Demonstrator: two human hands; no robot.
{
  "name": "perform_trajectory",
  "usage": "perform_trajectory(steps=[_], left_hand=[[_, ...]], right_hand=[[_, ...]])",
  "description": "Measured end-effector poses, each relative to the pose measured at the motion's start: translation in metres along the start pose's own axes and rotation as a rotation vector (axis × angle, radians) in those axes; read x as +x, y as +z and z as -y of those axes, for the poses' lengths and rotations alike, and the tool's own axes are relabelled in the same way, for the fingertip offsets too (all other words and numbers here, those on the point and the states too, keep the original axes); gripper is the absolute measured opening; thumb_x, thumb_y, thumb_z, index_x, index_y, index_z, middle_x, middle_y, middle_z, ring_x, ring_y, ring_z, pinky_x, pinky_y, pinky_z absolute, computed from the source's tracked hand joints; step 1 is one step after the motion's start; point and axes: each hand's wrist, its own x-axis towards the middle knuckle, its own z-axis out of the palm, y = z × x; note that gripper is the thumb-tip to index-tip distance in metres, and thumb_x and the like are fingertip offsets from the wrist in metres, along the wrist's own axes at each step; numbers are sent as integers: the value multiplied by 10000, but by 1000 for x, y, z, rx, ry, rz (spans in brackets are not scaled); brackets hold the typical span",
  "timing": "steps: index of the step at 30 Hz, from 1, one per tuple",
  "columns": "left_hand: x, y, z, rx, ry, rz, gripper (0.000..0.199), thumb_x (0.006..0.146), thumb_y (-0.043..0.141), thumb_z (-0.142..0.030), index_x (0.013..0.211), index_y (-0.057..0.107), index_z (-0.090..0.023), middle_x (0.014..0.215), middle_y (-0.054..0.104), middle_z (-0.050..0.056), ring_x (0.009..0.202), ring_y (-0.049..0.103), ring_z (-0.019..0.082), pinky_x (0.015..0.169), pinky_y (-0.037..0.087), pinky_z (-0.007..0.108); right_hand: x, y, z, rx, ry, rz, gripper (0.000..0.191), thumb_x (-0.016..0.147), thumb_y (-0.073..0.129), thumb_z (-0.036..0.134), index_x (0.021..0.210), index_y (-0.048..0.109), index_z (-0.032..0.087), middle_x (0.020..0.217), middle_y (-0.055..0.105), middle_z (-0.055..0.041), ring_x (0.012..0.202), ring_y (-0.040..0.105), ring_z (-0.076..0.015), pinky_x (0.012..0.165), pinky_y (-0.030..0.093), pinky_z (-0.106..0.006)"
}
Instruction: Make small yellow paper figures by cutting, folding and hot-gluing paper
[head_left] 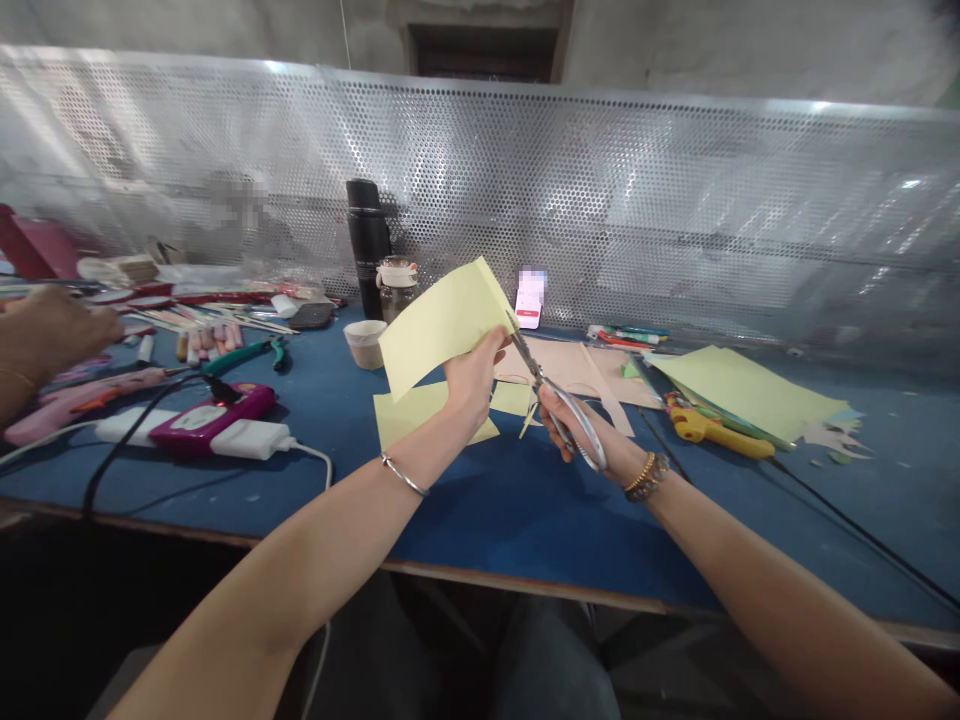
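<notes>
My left hand (472, 382) grips a sheet of pale yellow paper (442, 320) by its right part and holds it up above the table. In my right hand (559, 420) is a pair of metal scissors (574, 410), my fingers round the handles. The blades reach up to the right edge of the paper, beside my left fingertips; a narrow strip stands along that edge. Under my left hand another yellow sheet (405, 415) lies flat on the table. A small yellow piece (513, 398) and thin offcuts lie between my hands, near pink paper (551, 362).
A yellow glue gun (716, 432) and stacked yellow paper (750, 385) lie at right. A phone (529, 300), black flask (367, 245), jar (397, 285) and cup (365, 345) stand behind. At left are a purple power strip (214, 418), teal pliers (247, 355) and another person's hand (52, 330).
</notes>
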Motion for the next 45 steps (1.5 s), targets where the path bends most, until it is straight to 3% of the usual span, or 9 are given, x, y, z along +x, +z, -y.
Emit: perform_trajectory(steps=[9,19,45], left_hand=[[-6,3,0,-9,-27,16,429,611,723,-258,1010,633,-129,993,665,99,868,647,203,796,524,315],[-6,0,3,86,-17,61,327,654,692,-289,941,641,-140,1027,667,98,876,649,190,775,519,297],[-10,4,0,9,-33,30,322,614,730,-279,892,662,-130,973,673,103,823,650,201,796,512,327]], right_hand=[[0,2,3,78,0,-5,507,784,391,709,702,408,209,531,402,59,393,385,-73,346,370,-190],[1,2,1,115,-17,4,496,802,395,687,698,429,203,527,402,54,389,386,-76,335,365,-192],[-1,5,4,90,-35,-2,497,823,366,678,673,392,205,486,372,71,343,357,-64,324,341,-195]])
